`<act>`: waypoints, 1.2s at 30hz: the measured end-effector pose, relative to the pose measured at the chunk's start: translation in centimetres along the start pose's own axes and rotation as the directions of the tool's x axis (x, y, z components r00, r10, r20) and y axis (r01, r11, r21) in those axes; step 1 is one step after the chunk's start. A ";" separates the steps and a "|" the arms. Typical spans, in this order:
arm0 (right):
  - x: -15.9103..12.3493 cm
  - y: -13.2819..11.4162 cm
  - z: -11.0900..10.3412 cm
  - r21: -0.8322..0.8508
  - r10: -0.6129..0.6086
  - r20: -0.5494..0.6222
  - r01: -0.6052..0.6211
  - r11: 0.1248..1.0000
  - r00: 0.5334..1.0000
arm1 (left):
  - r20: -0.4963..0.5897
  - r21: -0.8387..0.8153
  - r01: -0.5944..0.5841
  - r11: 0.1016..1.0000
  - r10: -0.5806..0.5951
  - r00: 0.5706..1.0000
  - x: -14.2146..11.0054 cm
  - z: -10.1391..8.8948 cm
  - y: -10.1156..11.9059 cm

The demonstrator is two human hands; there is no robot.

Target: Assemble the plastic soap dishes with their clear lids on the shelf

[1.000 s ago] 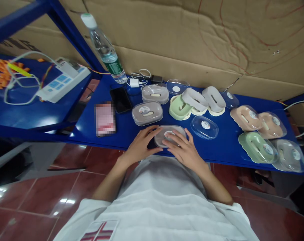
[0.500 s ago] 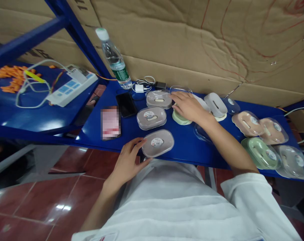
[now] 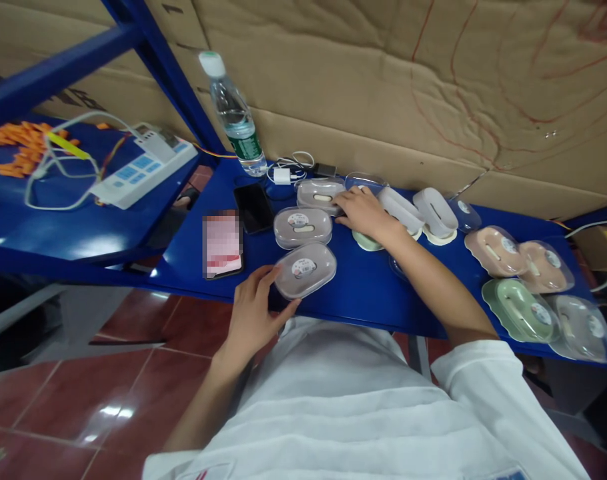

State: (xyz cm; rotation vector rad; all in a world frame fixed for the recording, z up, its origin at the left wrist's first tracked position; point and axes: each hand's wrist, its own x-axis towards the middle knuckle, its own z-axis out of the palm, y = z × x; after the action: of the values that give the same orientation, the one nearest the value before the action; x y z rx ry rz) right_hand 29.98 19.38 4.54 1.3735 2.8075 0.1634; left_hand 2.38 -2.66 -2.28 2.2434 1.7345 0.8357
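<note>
A grey soap box [image 3: 306,270] with a clear lid and a round sticker is at the table's front edge. My left hand [image 3: 253,310] grips its left end between thumb and fingers. Just behind it sits a second grey soap box [image 3: 302,228], also lidded and stickered. My right hand [image 3: 364,215] reaches across to a third grey soap box [image 3: 319,195] at the back, its curled fingers closed on the right end. Under my right wrist, a green soap dish [image 3: 367,241] is mostly covered. Grey soap dish inserts [image 3: 401,208] stand to the right on cream bases.
Lidded peach soap boxes [image 3: 494,251], a green one [image 3: 521,310] and a grey one [image 3: 581,327] stand at the right. At the left are a black phone [image 3: 254,208], a pixelated pink item [image 3: 222,243], a water bottle [image 3: 236,123], a charger [image 3: 282,176] and a power strip [image 3: 143,175].
My right hand has left the front soap box for the one at the back. My left hand has shifted the front box leftward, close to the second grey box.
</note>
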 end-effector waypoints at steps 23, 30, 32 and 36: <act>-5.7 4.9 -3.2 0.276 0.233 -0.240 -0.164 0.947 0.943 | -0.111 0.065 -0.089 0.994 0.096 0.989 2.4 3.8 3.3; -12.8 2.6 -3.0 0.237 0.141 -0.282 -0.074 0.969 0.949 | -0.193 -0.002 0.035 0.999 -0.035 0.981 2.3 3.3 2.8; -15.5 0.6 -2.3 0.247 0.083 -0.286 -0.010 0.969 0.955 | -0.261 0.000 0.023 1.000 -0.023 0.965 2.3 3.4 2.4; -19.8 -3.1 0.3 0.231 0.051 -0.253 0.010 0.973 0.966 | -0.416 0.097 -0.138 0.986 0.165 0.894 2.2 3.6 2.6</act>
State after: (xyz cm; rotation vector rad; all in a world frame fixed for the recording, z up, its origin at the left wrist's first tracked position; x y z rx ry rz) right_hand 39.71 1.95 3.25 1.5296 3.1115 0.0149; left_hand 6.85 -0.74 -3.37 2.3978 1.7871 1.4127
